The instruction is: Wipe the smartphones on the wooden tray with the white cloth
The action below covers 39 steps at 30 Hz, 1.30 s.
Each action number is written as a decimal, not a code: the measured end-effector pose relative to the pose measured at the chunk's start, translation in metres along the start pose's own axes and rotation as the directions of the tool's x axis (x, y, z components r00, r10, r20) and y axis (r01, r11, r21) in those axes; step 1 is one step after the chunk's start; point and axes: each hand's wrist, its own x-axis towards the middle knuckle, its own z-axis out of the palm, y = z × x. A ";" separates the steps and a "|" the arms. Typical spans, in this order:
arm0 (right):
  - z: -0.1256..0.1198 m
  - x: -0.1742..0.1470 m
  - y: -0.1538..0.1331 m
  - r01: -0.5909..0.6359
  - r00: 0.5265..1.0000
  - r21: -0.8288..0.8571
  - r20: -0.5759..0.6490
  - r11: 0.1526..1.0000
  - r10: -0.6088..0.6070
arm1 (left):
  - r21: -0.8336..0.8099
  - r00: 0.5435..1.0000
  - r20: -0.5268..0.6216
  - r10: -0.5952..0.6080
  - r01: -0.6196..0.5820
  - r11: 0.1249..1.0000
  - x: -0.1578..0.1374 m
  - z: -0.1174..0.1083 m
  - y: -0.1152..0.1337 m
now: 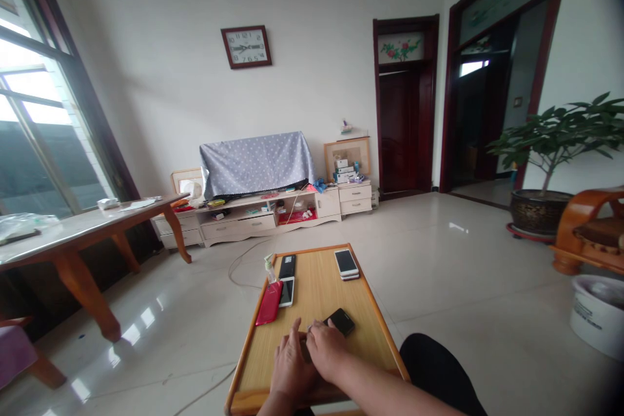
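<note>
Over the near part of a small wooden table [316,286], my left hand [291,361] and my right hand [329,348] are close together. Both have bent fingers around something dark between them, mostly covered and too hidden to name. A black smartphone [343,320] lies just beyond my right hand. To the left, a red smartphone [268,303] rests beside a white smartphone [287,292], with a black phone [287,265] behind them. At the far right corner, a white-framed smartphone [346,262] lies on top of another.
A clear pump bottle [270,270] stands by the table's left edge. A cable [207,390] runs across the floor. Beyond are a white TV cabinet [238,229], a marble-topped table [63,240], a potted plant [541,208] and a white bucket [597,315].
</note>
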 end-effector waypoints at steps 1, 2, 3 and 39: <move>0.001 0.001 0.000 -0.003 1.000 0.001 0.000 1.000 0.003 | 0.005 1.000 -0.002 0.002 -0.002 1.000 0.000 0.000 0.000; 0.001 0.001 0.000 -0.005 1.000 0.002 0.001 1.000 0.005 | 0.014 1.000 0.002 0.004 -0.004 1.000 -0.001 -0.001 0.001; 0.002 0.001 0.000 -0.005 1.000 0.003 0.003 1.000 0.005 | 0.024 1.000 0.010 0.004 -0.005 1.000 -0.001 -0.001 0.002; -0.002 -0.005 0.024 0.044 0.998 -0.029 0.055 0.999 -0.042 | 0.097 0.997 0.006 0.082 -0.082 0.992 -0.008 -0.006 0.012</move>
